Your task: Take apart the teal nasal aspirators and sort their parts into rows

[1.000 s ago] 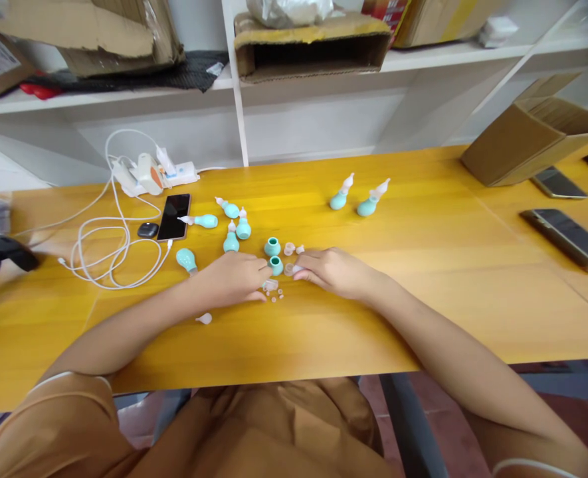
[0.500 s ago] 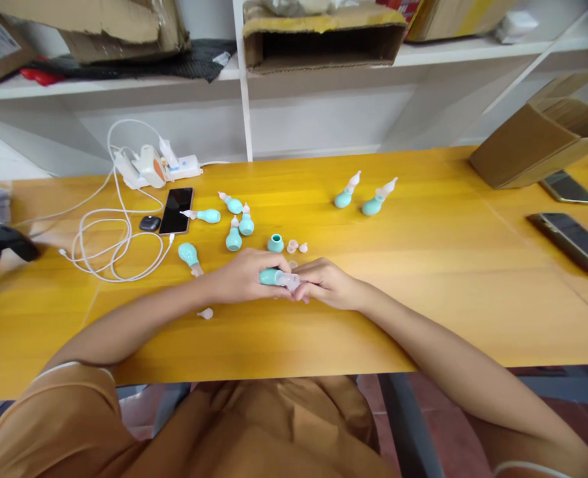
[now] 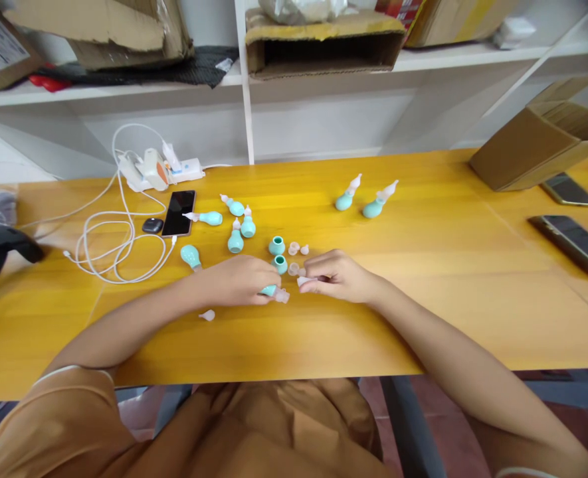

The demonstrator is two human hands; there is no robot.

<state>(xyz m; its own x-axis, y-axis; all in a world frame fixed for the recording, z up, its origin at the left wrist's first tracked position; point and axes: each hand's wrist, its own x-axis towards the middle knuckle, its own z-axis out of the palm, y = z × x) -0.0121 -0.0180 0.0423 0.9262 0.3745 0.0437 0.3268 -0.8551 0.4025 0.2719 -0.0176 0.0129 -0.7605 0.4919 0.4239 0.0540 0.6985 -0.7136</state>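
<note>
My left hand is closed around a teal nasal aspirator bulb, whose clear collar points right. Pinched in my right hand is a translucent nozzle tip, apart from the collar. Just beyond my hands stand two open teal bulbs, with a clear collar and a small tip beside them. Another clear collar lies close to my right fingers. A loose tip rests below my left forearm. Partly behind that forearm is another aspirator.
Several aspirators with tips are grouped at left, one across a phone. Two more stand farther back. A white cable, a power strip, a cardboard box and another phone are on the table.
My hands have drawn apart, and the nozzle tip in my right hand is now away from the collar. The second open bulb and the collar beside it have come into clearer view.
</note>
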